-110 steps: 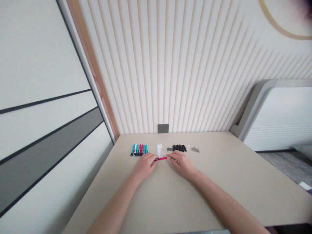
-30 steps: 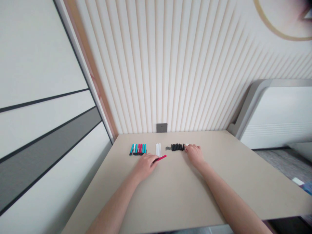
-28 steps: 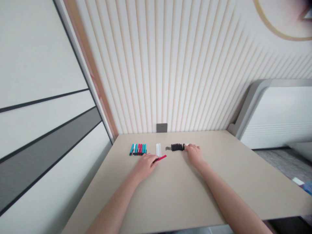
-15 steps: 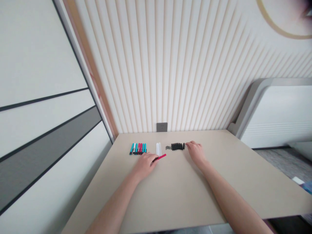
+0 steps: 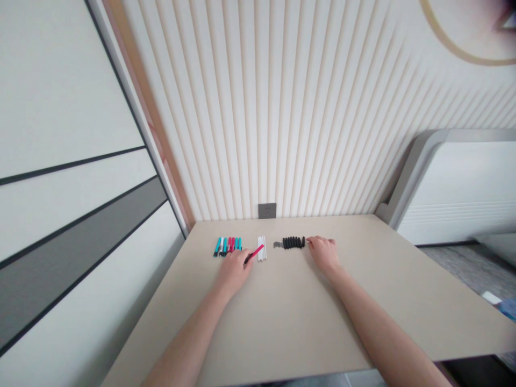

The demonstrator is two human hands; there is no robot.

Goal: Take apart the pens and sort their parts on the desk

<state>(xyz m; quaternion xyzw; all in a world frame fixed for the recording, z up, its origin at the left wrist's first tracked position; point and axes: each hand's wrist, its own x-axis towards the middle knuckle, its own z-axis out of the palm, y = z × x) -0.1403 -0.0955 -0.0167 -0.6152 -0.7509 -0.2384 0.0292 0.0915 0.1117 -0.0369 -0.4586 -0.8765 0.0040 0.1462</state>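
My left hand (image 5: 237,264) is closed around the black end of a red and black pen piece (image 5: 258,251), whose red end slants up to the right over several thin white rods (image 5: 260,258). Just behind that hand lies a row of turquoise, white and red pen barrels (image 5: 229,244) with black ends, partly covered by the fingers. My right hand (image 5: 323,252) rests on the table at the right end of a row of short black cylinders (image 5: 293,242). Its fingertips are pinched together beside the last one; whatever they hold is too small to make out.
A small heap of tiny grey pieces (image 5: 278,245) lies between the white rods and the black row. The beige table (image 5: 282,322) meets a ribbed wall with a dark socket (image 5: 267,210). A white cabinet (image 5: 60,301) borders the left side.
My left hand has drawn back left toward the barrels, and the red pen piece now tilts more steeply upward. My right hand has stayed almost where it was.
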